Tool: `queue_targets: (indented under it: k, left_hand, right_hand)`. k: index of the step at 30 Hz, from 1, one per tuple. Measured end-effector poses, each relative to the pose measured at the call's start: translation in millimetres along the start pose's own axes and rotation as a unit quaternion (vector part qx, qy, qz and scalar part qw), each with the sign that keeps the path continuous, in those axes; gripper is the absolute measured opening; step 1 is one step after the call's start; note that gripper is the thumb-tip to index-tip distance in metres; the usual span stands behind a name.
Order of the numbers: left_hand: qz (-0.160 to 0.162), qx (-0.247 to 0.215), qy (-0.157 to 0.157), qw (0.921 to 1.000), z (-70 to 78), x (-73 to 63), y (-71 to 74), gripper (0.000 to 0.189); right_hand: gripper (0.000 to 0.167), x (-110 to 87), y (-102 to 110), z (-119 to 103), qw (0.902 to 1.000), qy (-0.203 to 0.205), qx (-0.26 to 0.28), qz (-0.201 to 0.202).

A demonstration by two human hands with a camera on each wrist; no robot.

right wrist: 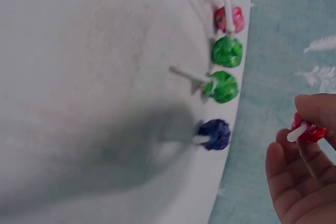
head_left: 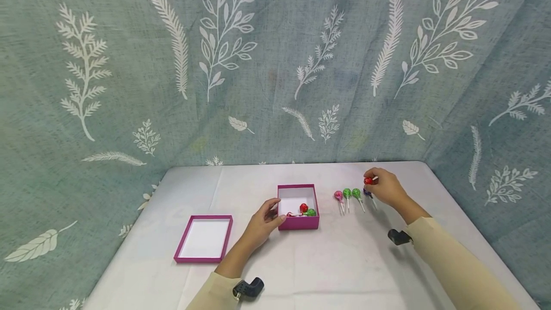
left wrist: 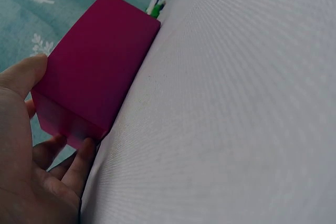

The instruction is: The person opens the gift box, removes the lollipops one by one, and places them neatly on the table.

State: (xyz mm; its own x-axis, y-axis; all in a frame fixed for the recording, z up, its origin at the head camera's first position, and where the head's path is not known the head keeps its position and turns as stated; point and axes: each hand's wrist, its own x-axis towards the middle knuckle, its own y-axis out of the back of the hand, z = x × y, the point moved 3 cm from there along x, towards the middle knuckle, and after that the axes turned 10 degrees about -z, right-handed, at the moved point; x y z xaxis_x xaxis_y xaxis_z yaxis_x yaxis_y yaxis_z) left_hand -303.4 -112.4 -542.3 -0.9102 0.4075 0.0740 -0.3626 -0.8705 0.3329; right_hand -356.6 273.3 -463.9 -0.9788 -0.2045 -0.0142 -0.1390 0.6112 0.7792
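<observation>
My left hand [head_left: 260, 224] holds the left front corner of an open magenta box [head_left: 299, 224], its thumb at the front rim and its fingertips against the side wall [left wrist: 68, 121]. Inside the box lie a red lollipop [head_left: 303, 207], a green lollipop [head_left: 310, 212] and a further red-wrapped one by the thumb. Over the right back of the table, my right hand [head_left: 386, 188] pinches a red lollipop [right wrist: 310, 132] by its wrapped head, with the white stick pointing out. Just below that hand is a dark blue lollipop [right wrist: 214, 135] on the table.
Left of the blue lollipop lie two green lollipops [head_left: 356, 193] and a pink one [head_left: 338, 195] in a row. The box's magenta lid [head_left: 177, 248] rests with its white inside up at the left. A patterned cloth [head_left: 275, 61] hangs behind the white-covered table [head_left: 327, 271].
</observation>
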Motion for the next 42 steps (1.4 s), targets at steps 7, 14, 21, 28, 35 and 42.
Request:
queue_targets:
  k: [7,14,21,28,35,42]
  left_hand:
    - [-0.007,-0.001,0.004,1.0,1.0,0.9,1.1,0.059]
    - [0.001,0.002,0.002,1.0,-1.5,0.8,2.3,0.06]
    - [0.004,0.0,-0.007,1.0,-3.7,0.4,1.9,0.062]
    - [-0.002,0.001,0.003,1.0,7.9,-3.3,1.1,0.059]
    - [-0.01,0.002,0.004,0.9999,36.0,-14.4,2.3,0.056]
    - [-0.01,0.003,0.005,0.9999,39.1,-15.8,1.6,0.055]
  right_hand:
    - [0.03,-0.4,3.1,17.8,0.9999,-0.014,0.003,0.006]
    - [0.028,1.0,3.7,32.8,0.9995,-0.03,0.0,0.009]
    - [0.03,4.5,1.1,39.7,0.9979,-0.065,0.006,0.0]
    - [0.031,7.2,-0.8,50.2,0.9972,-0.074,-0.007,-0.001]
    - [0.029,9.3,-3.9,57.4,0.9965,-0.082,-0.017,0.0]
    - [0.031,9.0,-10.9,64.1,0.9904,-0.138,0.006,-0.014]
